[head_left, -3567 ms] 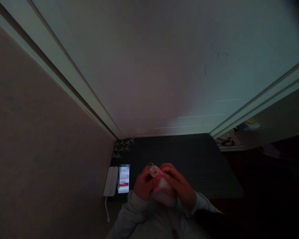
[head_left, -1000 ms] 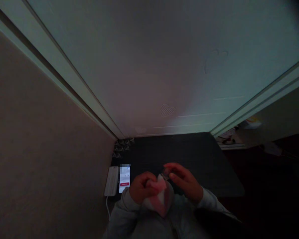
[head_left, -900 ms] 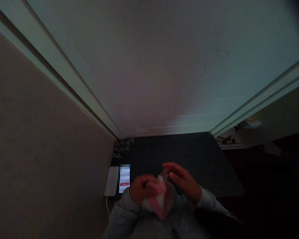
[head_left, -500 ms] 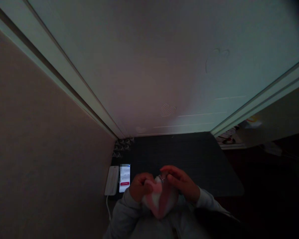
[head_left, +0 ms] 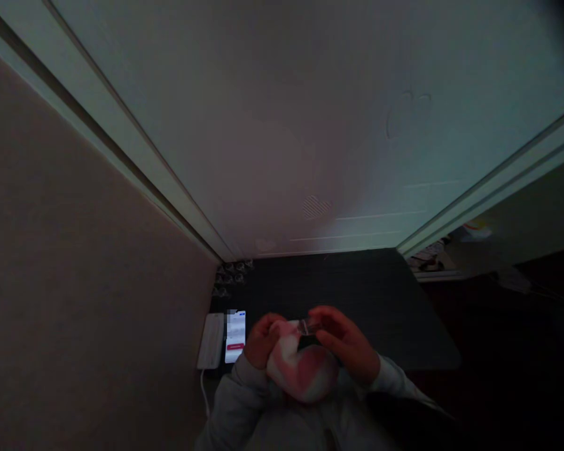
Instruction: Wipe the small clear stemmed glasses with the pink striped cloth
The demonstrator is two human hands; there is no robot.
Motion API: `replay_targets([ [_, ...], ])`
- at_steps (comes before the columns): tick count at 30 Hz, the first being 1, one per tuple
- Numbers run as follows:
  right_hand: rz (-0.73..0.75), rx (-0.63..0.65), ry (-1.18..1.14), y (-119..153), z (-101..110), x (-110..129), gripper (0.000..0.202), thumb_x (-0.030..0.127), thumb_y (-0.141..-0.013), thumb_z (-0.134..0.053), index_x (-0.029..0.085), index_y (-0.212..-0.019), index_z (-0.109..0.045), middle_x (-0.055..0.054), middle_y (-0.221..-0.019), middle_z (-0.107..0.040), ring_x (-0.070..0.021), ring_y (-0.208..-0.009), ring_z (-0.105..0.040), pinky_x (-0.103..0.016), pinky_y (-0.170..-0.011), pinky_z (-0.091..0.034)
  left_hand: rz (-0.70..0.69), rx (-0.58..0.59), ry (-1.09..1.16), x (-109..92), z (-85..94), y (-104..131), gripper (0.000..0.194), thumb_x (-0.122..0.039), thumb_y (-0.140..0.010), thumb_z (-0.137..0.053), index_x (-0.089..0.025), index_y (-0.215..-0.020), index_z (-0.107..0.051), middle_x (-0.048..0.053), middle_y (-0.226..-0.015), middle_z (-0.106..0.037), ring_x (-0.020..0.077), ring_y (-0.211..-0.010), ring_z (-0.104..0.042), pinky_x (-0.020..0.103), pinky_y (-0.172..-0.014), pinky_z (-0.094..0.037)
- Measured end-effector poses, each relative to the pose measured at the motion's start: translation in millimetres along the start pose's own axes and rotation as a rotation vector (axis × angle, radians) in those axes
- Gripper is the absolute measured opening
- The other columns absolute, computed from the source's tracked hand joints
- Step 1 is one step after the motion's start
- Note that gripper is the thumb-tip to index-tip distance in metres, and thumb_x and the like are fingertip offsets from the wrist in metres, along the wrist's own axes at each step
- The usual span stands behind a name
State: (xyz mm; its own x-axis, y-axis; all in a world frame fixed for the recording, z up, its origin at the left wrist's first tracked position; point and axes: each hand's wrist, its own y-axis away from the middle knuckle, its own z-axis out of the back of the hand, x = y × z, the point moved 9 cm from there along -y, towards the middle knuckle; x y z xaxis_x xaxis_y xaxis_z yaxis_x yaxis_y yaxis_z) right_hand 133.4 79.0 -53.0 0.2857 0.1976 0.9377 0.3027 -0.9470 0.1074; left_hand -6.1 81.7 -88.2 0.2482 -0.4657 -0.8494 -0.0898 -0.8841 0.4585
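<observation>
The pink-and-white, rounded, soft-looking fabric piece [head_left: 305, 371] is up in your hands, in front of your body at the near edge of the dark, wood-grained tabletop [head_left: 357, 294]. Your left hand [head_left: 262, 341] pinches its upper left edge. Your right hand [head_left: 346, 338] has thumb and fingertips closed around a small, clear, shiny fitting [head_left: 309, 326], whose left end meets the fabric's upper edge. A dark gap shows just below that meeting point.

As far as can be judged, the two parts are together at that edge, but the work on them looks unfinished: you have both in hand, neither set down. Whether the fitting is fastened is too dim to tell. In the far left corner, a cluster of small, clear, shiny pieces [head_left: 232, 274] lies untouched.
</observation>
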Motion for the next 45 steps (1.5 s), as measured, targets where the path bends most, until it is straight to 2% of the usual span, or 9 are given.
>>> replay_targets([
  [7, 0.15, -0.037, 0.344, 1, 6, 7, 0.027, 0.027, -0.074, -0.056, 0.024, -0.101, -0.053, -0.004, -0.091, -0.057, -0.0165, -0.084, -0.054, -0.031, -0.078, -0.044, -0.02, -0.103, 0.028, 1, 15.6, 0, 0.045, -0.044, -0.037, -0.076, -0.015, -0.068, -0.065, 0.003, -0.066, -0.064, 0.0154, -0.064, -0.056, 0.025, -0.062, -0.043],
  [14, 0.18, -0.104, 0.596, 0, 9, 16, 0.022, 0.025, -0.071, -0.058, 0.021, -0.092, -0.053, -0.002, -0.08, -0.057, -0.0156, -0.075, -0.054, -0.029, -0.069, -0.045, -0.074, -0.056, -0.082, -9, 3.7, 9, 0.053, -0.039, -0.052, -0.07, -0.014, -0.097, -0.062, 0.01, -0.095, -0.067, 0.0232, -0.082, -0.06, 0.031, -0.07, -0.047],
  [20, 0.21, -0.114, 0.675, 1, -2, 25, 0.019, 0.024, -0.065, -0.062, 0.02, -0.077, -0.049, 0.0, -0.071, -0.053, -0.0145, -0.067, -0.052, -0.027, -0.064, -0.043, -0.078, -0.145, -0.225, -20, -5.4, 12, 0.031, -0.033, -0.065, -0.059, -0.017, -0.09, -0.066, 0.006, -0.092, -0.068, 0.0212, -0.086, -0.06, 0.029, -0.074, -0.047],
  [25, 0.169, -0.121, 0.667, 1, -6, 21, 0.021, 0.026, -0.063, -0.064, 0.02, -0.072, -0.045, 0.003, -0.065, -0.049, -0.0129, -0.063, -0.049, -0.026, -0.061, -0.041, -0.119, -0.341, -0.355, -23, 10.7, 13, 0.013, -0.025, -0.057, -0.064, -0.016, -0.065, -0.065, 0.001, -0.062, -0.065, 0.0169, -0.061, -0.058, 0.025, -0.055, -0.043],
  [29, 0.152, -0.116, 0.652, 1, -5, 18, 0.02, 0.026, -0.064, -0.062, 0.02, -0.072, -0.045, 0.003, -0.065, -0.048, -0.0129, -0.062, -0.048, -0.026, -0.059, -0.041, -0.157, -0.302, -0.283, -15, 14.1, 10, 0.016, -0.025, -0.053, -0.067, -0.015, -0.062, -0.059, 0.0, -0.062, -0.062, 0.0139, -0.059, -0.054, 0.023, -0.054, -0.041],
  [33, 0.175, -0.14, 0.648, 2, -1, 17, 0.019, 0.025, -0.064, -0.062, 0.02, -0.074, -0.046, 0.002, -0.068, -0.05, -0.0132, -0.063, -0.049, -0.026, -0.059, -0.041, -0.15, -0.222, -0.078, -4, 14.2, 6, 0.029, -0.042, -0.062, -0.061, -0.015, -0.071, -0.059, 0.003, -0.067, -0.062, 0.0133, -0.057, -0.053, 0.024, -0.054, -0.04],
  [36, 0.196, -0.142, 0.643, 3, -1, 16, 0.019, 0.025, -0.065, -0.062, 0.019, -0.075, -0.047, 0.001, -0.07, -0.051, -0.0139, -0.065, -0.05, -0.027, -0.062, -0.042, -0.148, -0.21, -0.009, 2, 17.4, 2, 0.035, -0.049, -0.064, -0.056, -0.014, -0.067, -0.059, 0.005, -0.072, -0.063, 0.0155, -0.063, -0.055, 0.027, -0.059, -0.042],
  [40, 0.199, -0.124, 0.625, 4, -2, 13, 0.021, 0.024, -0.066, -0.062, 0.02, -0.08, -0.048, 0.0, -0.072, -0.053, -0.0147, -0.069, -0.051, -0.028, -0.065, -0.043, -0.173, -0.196, 0.0, 1, 20.0, -1, 0.029, -0.041, -0.055, -0.068, -0.015, -0.058, -0.056, 0.004, -0.074, -0.063, 0.0163, -0.068, -0.055, 0.027, -0.063, -0.042],
  [45, 0.199, -0.135, 0.621, 5, 0, 14, 0.017, 0.023, -0.067, -0.06, 0.02, -0.081, -0.049, 0.0, -0.074, -0.054, -0.0147, -0.07, -0.052, -0.028, -0.065, -0.043, -0.173, -0.207, -0.155, -4, 16.1, 2, 0.027, -0.032, -0.059, -0.066, -0.015, -0.079, -0.064, 0.004, -0.079, -0.065, 0.0176, -0.075, -0.057, 0.027, -0.069, -0.043],
])
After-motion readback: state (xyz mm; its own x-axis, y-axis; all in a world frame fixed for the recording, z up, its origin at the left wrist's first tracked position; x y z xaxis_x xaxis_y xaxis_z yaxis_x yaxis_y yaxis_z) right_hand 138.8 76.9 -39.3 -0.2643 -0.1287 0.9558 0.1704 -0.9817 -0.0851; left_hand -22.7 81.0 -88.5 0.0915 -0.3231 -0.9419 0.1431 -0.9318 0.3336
